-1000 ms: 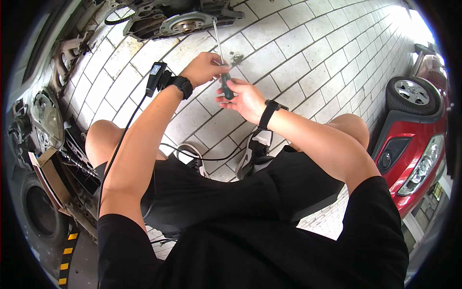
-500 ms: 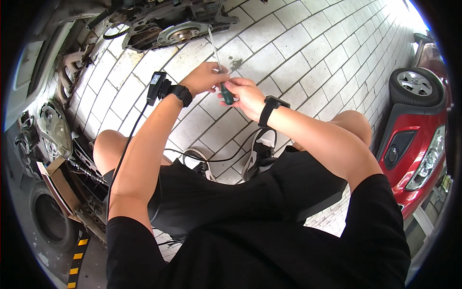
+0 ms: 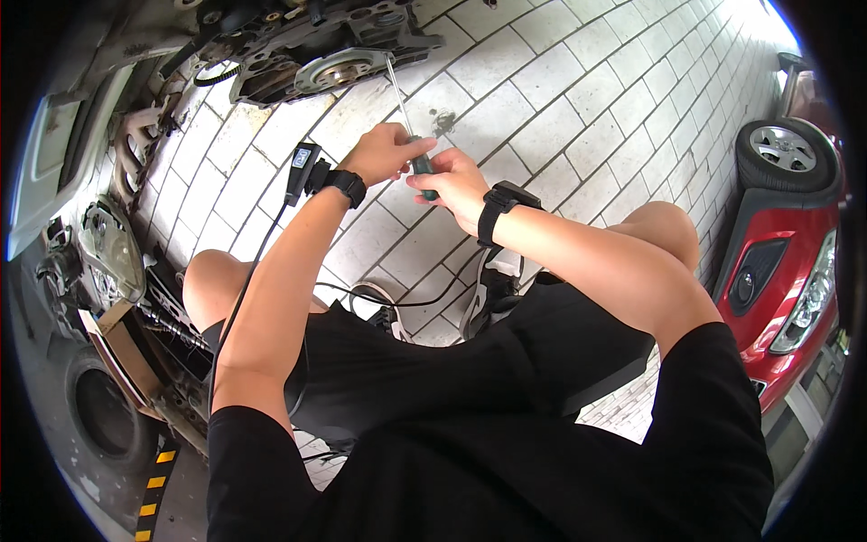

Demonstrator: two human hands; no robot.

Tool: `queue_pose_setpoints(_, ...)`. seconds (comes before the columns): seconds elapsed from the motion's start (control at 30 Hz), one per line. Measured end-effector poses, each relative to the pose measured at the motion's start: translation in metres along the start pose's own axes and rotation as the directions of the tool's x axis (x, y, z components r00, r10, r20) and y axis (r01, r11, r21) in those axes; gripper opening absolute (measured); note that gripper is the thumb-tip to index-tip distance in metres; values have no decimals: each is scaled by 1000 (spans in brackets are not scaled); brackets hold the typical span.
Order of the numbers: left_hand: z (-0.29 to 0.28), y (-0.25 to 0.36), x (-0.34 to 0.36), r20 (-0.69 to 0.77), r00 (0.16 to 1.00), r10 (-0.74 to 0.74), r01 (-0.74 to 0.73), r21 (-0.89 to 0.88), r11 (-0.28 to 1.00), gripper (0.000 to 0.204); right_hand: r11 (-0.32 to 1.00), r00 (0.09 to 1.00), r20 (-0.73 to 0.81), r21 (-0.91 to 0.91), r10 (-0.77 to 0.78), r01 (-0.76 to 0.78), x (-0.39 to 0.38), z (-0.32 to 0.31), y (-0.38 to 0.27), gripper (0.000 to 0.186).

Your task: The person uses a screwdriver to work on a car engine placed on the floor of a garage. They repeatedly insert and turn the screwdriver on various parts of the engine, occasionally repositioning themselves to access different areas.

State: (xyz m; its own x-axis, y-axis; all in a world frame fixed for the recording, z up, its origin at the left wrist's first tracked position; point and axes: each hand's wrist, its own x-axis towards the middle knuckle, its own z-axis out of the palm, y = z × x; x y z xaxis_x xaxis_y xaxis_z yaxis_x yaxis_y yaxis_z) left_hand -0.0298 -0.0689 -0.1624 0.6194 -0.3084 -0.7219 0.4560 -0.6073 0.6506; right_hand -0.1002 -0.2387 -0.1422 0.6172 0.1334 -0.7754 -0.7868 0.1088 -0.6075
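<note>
A screwdriver with a dark green handle [image 3: 422,166] and a long bright shaft points away from me. Its tip meets the lower edge of a greasy metal engine block [image 3: 298,45], right of a round flange [image 3: 341,72] with a bore in it. My left hand [image 3: 377,154] is closed at the front of the handle, thumb laid across it where the shaft begins. Around the rear of the same handle, the fingers and thumb of my right hand [image 3: 456,185] are closed. Part of the handle is hidden by the fingers.
White brick-patterned floor tiles [image 3: 542,117] lie beneath, with a dark stain beyond my hands. To the right stands a red car [image 3: 768,298]. Along the left are a headlamp [image 3: 110,248], a cardboard box [image 3: 122,348] and a tyre [image 3: 104,406]. A black cable [image 3: 244,289] runs along my left arm.
Both hands stay on the screwdriver. My left thumb now lies across the front of the handle, and my right fingers have shifted their grip near its rear. The tip remains at the block's edge.
</note>
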Motion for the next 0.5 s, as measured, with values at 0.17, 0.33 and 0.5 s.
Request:
queue_pose_setpoints(0.17, -4, -3, -3, 97, 984, 148, -121, -239, 963, 42, 996, 998, 56, 81, 35, -40, -2, -3, 4, 21)
queue_pose_setpoints(0.33, -6, -8, -2, 137, 977, 164, -97, -399, 912, 30, 965, 985, 149, 234, 82, -116, -1, -5, 3, 20)
queue_pose_setpoints(0.5, -4, -7, 3, 40, 997, 62, -53, -195, 979, 34, 998, 997, 76, 60, 21, -26, -8, 4, 4, 26)
